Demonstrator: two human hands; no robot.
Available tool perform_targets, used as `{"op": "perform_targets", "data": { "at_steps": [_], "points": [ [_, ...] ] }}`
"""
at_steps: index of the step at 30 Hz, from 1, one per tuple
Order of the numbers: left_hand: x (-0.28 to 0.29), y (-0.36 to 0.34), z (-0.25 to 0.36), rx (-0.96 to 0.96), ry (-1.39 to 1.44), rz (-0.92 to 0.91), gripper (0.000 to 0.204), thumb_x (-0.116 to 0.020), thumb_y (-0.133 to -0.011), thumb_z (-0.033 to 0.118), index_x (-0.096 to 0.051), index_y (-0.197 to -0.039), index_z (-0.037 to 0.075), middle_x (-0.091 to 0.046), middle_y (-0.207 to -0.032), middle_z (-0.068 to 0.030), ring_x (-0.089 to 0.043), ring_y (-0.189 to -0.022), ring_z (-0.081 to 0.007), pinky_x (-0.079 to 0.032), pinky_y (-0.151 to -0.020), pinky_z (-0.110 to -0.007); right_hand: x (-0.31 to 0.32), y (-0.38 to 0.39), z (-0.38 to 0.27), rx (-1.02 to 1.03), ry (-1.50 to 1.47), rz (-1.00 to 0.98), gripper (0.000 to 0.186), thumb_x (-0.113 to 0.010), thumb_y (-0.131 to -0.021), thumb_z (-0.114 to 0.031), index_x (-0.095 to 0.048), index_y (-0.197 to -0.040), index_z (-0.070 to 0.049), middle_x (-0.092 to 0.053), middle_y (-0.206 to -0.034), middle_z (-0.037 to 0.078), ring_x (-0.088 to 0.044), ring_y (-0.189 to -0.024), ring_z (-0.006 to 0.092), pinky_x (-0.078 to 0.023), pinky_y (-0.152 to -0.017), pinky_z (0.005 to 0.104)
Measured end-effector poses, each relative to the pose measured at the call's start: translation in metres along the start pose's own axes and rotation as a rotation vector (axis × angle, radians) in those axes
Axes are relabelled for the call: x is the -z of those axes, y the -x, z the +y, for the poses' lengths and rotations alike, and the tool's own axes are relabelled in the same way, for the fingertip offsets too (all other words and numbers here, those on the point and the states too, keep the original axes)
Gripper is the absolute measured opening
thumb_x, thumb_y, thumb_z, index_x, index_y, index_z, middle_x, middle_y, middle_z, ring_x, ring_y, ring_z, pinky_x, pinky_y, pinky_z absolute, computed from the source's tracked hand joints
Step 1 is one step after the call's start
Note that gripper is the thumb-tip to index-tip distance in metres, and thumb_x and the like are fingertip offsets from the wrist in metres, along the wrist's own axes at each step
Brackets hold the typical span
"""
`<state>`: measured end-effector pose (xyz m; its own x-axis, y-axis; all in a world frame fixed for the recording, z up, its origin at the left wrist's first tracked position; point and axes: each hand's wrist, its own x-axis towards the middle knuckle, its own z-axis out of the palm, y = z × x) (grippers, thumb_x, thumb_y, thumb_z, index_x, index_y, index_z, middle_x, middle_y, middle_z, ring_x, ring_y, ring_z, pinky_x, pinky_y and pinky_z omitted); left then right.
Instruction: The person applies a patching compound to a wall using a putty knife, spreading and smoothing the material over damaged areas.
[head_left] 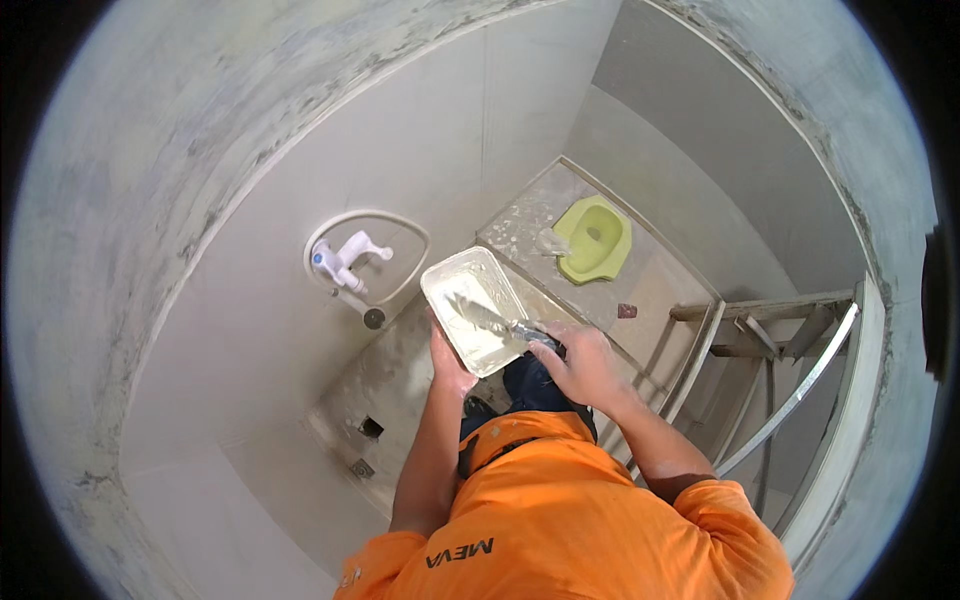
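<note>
My left hand (448, 360) grips a white rectangular plastic tray (492, 351) from its left side and underneath, with creamy off-white paste spread inside it. In my right hand (585, 365) is a metal putty knife (475, 312) with a dark handle, its paste-smeared blade lying in or just over the tray. The fingers of my right hand wrap round the handle. The underside of the tray and part of my left fingers are hidden.
A white tap (340, 260) with a looped hose is on the left wall. A green squat toilet (593, 240) sits on a raised platform. A metal ladder or frame (760, 330) stands at the right. A square floor hole (371, 427) is below left.
</note>
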<state>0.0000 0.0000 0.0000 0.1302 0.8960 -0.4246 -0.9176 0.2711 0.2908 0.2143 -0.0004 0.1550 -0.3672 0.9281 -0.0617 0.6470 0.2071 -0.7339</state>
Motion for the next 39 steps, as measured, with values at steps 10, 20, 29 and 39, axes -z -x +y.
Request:
{"op": "perform_targets", "data": {
  "at_steps": [10,20,29,39],
  "points": [
    [-0.047,-0.081,-0.031,-0.002,-0.272,0.075,0.07,-0.027,-0.107,0.065,-0.047,-0.151,0.015,-0.063,-0.137,-0.01,-0.065,-0.122,-0.0322,-0.054,-0.104,-0.052,0.056,-0.055,0.083,-0.135,-0.181,0.09,0.029,-0.064,-0.098,-0.019,-0.069,-0.117,0.003,-0.07,-0.102,0.028,-0.068,-0.093,0.0444,-0.053,-0.085,0.0436],
    [-0.044,-0.236,-0.091,0.223,-0.15,0.156,0.057,-0.038,-0.106,0.051,-0.055,-0.143,0.011,-0.067,-0.129,-0.0119,-0.069,-0.114,-0.0335,-0.06,-0.095,-0.054,0.067,-0.124,0.257,-0.512,-0.904,-0.034,0.02,-0.06,-0.095,-0.007,-0.063,-0.114,-0.001,-0.062,-0.082,0.004,-0.058,-0.074,0.0122,-0.047,-0.069,0.0273],
    [0.06,-0.393,-0.15,0.32,-0.116,0.084,0.059,-0.035,-0.108,0.052,-0.05,-0.149,0.011,-0.063,-0.138,-0.0112,-0.066,-0.121,-0.033,-0.057,-0.1,-0.054,-0.024,-0.203,0.456,-0.608,-1.127,0.186,0.002,-0.062,-0.097,-0.006,-0.061,-0.097,-0.007,-0.054,-0.076,-0.003,-0.047,-0.064,0.0054,-0.036,-0.057,0.0235],
    [0.204,-0.567,-0.193,0.146,-0.383,0.176,0.053,-0.038,-0.108,0.048,-0.049,-0.15,0.016,-0.061,-0.14,-0.0062,-0.065,-0.123,-0.0271,-0.058,-0.099,-0.049,-0.181,-0.321,0.71,-0.714,-0.391,0.452,0.027,-0.078,-0.085,-0.013,-0.06,-0.1,0.001,-0.064,-0.081,0.012,-0.065,-0.078,0.0259,-0.053,-0.075,0.0421]
  ]
}}
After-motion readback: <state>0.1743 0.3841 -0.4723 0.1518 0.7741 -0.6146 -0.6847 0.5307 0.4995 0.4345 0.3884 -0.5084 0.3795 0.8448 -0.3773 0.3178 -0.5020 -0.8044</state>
